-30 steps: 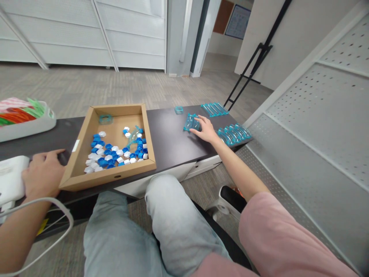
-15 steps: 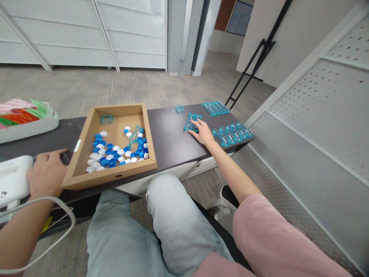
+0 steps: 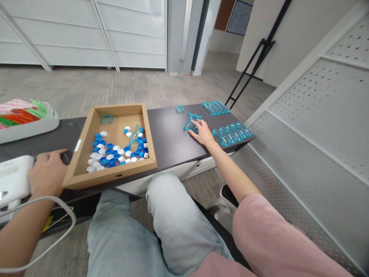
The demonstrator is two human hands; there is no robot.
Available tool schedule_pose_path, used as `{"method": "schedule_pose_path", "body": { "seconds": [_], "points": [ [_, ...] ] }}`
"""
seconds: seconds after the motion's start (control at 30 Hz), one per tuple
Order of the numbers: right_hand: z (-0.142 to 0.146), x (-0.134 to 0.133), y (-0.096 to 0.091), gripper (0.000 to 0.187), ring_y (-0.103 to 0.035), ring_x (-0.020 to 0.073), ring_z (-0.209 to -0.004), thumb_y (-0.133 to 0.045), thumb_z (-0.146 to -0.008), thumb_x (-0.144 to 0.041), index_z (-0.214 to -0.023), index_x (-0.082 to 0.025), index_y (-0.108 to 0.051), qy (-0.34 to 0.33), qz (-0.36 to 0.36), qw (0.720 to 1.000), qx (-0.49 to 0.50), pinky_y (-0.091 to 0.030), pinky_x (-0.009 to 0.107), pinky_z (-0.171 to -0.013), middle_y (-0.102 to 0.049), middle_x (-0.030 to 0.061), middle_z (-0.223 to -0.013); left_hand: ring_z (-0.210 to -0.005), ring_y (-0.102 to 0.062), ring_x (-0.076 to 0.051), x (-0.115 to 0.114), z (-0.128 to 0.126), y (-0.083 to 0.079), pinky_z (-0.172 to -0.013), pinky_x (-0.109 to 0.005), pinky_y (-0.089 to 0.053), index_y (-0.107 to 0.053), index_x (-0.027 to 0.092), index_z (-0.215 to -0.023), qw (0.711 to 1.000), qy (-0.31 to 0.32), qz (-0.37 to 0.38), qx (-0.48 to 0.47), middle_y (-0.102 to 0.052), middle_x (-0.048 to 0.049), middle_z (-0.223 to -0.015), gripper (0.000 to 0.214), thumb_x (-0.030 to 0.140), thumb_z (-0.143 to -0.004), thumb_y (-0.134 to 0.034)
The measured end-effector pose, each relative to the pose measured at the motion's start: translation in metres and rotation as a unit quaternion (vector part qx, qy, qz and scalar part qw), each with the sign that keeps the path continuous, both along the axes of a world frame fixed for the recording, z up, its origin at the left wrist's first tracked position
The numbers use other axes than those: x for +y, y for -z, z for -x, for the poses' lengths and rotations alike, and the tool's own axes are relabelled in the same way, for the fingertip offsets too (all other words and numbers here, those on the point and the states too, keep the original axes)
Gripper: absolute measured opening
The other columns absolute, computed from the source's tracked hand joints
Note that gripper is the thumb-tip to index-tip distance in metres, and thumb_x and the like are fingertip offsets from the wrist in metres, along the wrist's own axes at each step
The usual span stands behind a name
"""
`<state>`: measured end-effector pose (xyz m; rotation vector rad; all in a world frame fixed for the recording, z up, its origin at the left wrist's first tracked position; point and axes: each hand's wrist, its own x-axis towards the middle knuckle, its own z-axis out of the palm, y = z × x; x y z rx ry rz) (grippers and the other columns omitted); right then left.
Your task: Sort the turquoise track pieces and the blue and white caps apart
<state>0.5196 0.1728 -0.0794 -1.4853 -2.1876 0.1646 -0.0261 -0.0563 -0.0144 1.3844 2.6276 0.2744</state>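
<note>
My right hand (image 3: pixel 201 132) rests on a small group of clear curved plastic pieces with teal edges (image 3: pixel 189 122). Its thumb and fingers lie around the near right side of them. To its right is a row of clear curved pieces (image 3: pixel 233 133), and behind it a row of clear straight pieces (image 3: pixel 215 108). A small clear teal piece (image 3: pixel 179 109) lies at the table's far edge. My left hand (image 3: pixel 47 173) lies at the left of the cardboard box (image 3: pixel 108 177), fingers stretched beside a small dark object (image 3: pixel 67 157) I cannot make out.
Blue and white hexagonal pieces (image 3: pixel 112 157) and two clear teal parts (image 3: pixel 107 119) lie in the box. A white device (image 3: pixel 14 177) with a looped cable (image 3: pixel 65 206) is at the left. Behind it stands a white basket (image 3: pixel 29 127) of colourful strips. A perforated metal panel (image 3: pixel 311 127) flanks the right.
The fingers of my left hand have shifted slightly, and more of the dark object beside them shows. My right hand stays on the clear pieces with almost no movement.
</note>
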Motion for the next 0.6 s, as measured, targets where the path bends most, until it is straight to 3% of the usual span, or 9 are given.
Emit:
{"method": "schedule_pose_path", "body": {
  "seconds": [0.1, 0.23, 0.47, 0.6],
  "points": [
    [-0.001, -0.001, 0.0, 0.068, -0.054, 0.0432, -0.169, -0.075, -0.109, -0.042, -0.175, -0.026, -0.069, 0.001, -0.001, 1.0, 0.003, -0.048, 0.062, -0.144, -0.068, 0.0199, -0.162, -0.169, -0.048, -0.064, -0.001, 0.0, 0.0, -0.136, -0.079, -0.044, -0.055, -0.001, -0.174, 1.0, 0.004, -0.005, 0.002, -0.045, -0.0453, -0.177, 0.132, 0.098, -0.088, -0.035],
    [-0.004, 0.002, 0.0, 0.06, -0.041, 0.0431, -0.179, -0.066, -0.111, -0.032, -0.169, -0.023, -0.073, 0.016, -0.011, 1.0, -0.02, -0.04, 0.063, -0.149, -0.068, 0.0193, -0.167, -0.17, -0.048, -0.062, -0.001, 0.003, 0.002, -0.138, -0.077, -0.042, -0.054, 0.0, -0.175, 1.0, 0.01, 0.002, 0.008, -0.045, -0.0439, -0.177, 0.129, 0.095, -0.089, -0.037],
    [0.014, 0.024, -0.015, 0.061, -0.042, 0.0405, -0.179, -0.05, -0.115, -0.028, -0.172, -0.017, -0.069, 0.072, 0.035, 0.993, -0.085, -0.041, 0.063, -0.146, -0.062, 0.0197, -0.181, -0.165, -0.057, -0.053, -0.001, 0.01, 0.01, -0.134, -0.067, -0.051, -0.053, 0.005, -0.176, 0.998, 0.009, 0.03, 0.062, -0.053, -0.0374, -0.174, 0.101, 0.07, -0.107, -0.016],
    [0.033, 0.041, -0.026, 0.061, -0.037, 0.036, -0.184, -0.04, -0.118, -0.03, -0.172, -0.015, -0.066, 0.127, 0.062, 0.986, -0.091, -0.022, 0.064, -0.153, -0.058, 0.0189, -0.187, -0.162, -0.059, -0.054, -0.001, 0.007, 0.01, -0.131, -0.067, -0.053, -0.054, 0.005, -0.175, 0.997, 0.012, 0.031, 0.074, -0.055, -0.0367, -0.172, 0.103, 0.069, -0.106, -0.012]
  ]
}}
